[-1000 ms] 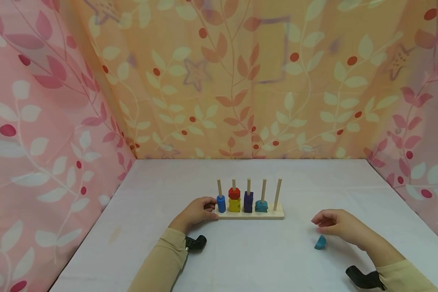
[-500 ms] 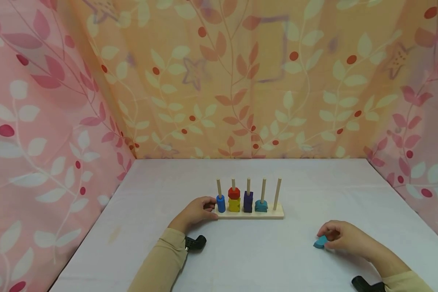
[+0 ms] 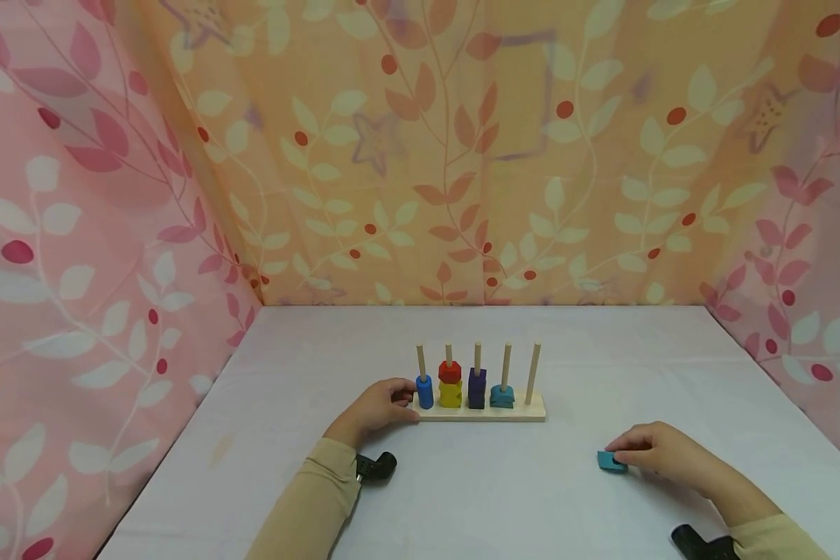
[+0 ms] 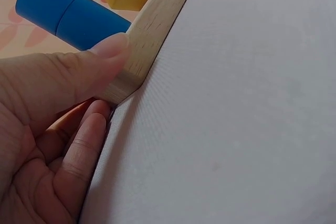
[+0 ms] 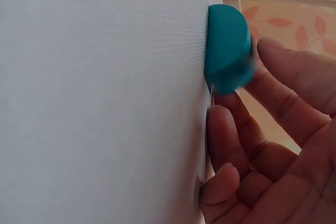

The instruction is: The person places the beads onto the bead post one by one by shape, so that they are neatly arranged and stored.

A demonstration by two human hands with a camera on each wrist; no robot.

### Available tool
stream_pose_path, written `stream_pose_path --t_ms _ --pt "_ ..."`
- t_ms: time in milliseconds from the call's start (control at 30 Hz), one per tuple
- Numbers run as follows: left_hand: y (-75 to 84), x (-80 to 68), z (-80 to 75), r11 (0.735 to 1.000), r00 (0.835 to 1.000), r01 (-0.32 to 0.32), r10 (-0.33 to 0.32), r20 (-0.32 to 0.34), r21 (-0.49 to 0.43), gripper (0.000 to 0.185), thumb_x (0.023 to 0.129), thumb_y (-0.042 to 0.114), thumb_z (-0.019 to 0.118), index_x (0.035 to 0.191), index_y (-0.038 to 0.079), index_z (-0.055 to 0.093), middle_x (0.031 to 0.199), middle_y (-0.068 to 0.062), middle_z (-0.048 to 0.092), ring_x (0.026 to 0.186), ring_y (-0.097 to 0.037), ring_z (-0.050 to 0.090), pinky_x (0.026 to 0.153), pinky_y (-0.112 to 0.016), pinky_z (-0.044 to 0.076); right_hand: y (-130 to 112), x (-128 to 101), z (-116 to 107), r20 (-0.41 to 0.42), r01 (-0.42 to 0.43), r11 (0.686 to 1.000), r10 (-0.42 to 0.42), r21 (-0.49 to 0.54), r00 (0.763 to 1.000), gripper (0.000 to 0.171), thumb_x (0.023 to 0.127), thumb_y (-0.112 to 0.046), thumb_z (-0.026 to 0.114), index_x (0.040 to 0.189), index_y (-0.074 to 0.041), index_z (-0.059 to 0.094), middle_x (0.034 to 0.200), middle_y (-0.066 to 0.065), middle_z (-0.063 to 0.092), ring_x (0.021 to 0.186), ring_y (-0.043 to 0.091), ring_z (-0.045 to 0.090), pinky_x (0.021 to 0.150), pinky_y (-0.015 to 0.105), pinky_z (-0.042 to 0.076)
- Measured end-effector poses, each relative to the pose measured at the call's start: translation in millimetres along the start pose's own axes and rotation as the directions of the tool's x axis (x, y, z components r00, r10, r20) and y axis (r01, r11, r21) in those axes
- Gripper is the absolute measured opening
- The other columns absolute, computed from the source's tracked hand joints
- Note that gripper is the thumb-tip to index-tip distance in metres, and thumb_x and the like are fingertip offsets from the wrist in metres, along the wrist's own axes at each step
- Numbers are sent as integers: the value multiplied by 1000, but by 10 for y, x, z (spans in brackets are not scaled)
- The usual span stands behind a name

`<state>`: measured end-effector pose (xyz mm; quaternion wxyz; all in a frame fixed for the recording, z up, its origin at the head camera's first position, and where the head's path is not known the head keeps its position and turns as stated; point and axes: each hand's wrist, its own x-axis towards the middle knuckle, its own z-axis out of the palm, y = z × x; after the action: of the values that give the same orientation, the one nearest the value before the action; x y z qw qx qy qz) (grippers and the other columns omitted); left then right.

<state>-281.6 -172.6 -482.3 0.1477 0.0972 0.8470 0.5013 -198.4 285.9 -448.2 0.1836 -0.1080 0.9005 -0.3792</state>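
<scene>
A wooden peg board (image 3: 481,410) stands mid-table with several upright pegs. From the left they carry a blue cylinder (image 3: 425,391), a red block (image 3: 449,372) on a yellow one (image 3: 450,394), a purple block (image 3: 477,388) and a teal block (image 3: 502,397). The rightmost peg (image 3: 532,373) is bare. My left hand (image 3: 400,398) grips the board's left end (image 4: 149,35), thumb (image 4: 107,51) on its edge beside the blue cylinder (image 4: 68,11). My right hand (image 3: 621,457) pinches a loose teal half-round block (image 3: 610,461) lying on the table, fingers (image 5: 228,135) curled around the block (image 5: 227,45).
The table wears a white cloth (image 3: 490,490) and is walled by leaf-patterned curtains (image 3: 462,155) on three sides. Black wrist-camera mounts sit at my left cuff (image 3: 376,467) and right cuff (image 3: 700,540).
My right hand came down toward me onto the loose teal block, closed on it, tilted it, and the block now lies flat slightly further left. The left hand and board stayed put.
</scene>
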Motion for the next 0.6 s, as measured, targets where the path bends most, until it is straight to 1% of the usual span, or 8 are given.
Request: stream_pose_path --t_ms 133,200,267,333,433,533,600 --pt "-1 11 -4 1000 1000 0 0 -1 1 49 70 21 79 114 13 59 106 -1 58 97 -16 53 93 -35 43 20 6 3 -4 67 997 -67 -25 998 36 75 -31 73 102 -7 66 89 4 57 72 8 45 59 22 41" --pt "5 5 -2 1000 1000 10 -10 -5 4 49 70 22 80 114 14 59 106 0 58 97 -16 53 93 -34 43 36 13 16 -9 109 993 -110 -53 994 36 72 -28 76 99 -8 64 86 4 55 71 7 44 59 21 40" --pt "18 -5 -3 1000 1000 7 -7 -9 6 50 70 22 80 114 14 59 106 0 58 97 -16 53 93 -35 43 43 26 31 -19 130 989 -132 -71 991 32 70 -25 78 94 -10 63 85 2 54 71 7 43 59 21 40" --pt "28 -12 -3 1000 1000 6 -6 -11 13 49 70 22 80 114 14 59 106 1 58 98 -16 53 93 -35 43 41 41 40 -23 131 989 -133 -67 991 27 72 -23 76 91 -11 62 84 2 54 71 8 44 59 22 40" --pt "30 -13 -4 1000 1000 2 -2 -7 20 50 70 22 80 115 13 59 107 0 58 98 -15 54 93 -34 43 9 62 34 -24 101 994 -103 -47 994 21 76 -22 73 91 -12 62 84 2 55 72 10 46 59 23 40" --pt "24 -8 -3 1000 1000 1 -1 -4 15 51 70 22 80 115 13 59 108 0 58 98 -15 54 93 -34 43 -71 79 -8 -31 61 998 -61 -17 998 21 80 -23 70 94 -10 61 86 4 56 73 15 48 59 26 42" --pt "19 -5 -1 1000 1000 1 -1 -1 7 51 69 22 80 115 12 59 108 0 58 98 -15 54 93 -34 43 -141 99 -53 -49 40 999 -40 -2 998 23 80 -24 69 96 -9 61 88 4 57 75 17 49 59 27 44"
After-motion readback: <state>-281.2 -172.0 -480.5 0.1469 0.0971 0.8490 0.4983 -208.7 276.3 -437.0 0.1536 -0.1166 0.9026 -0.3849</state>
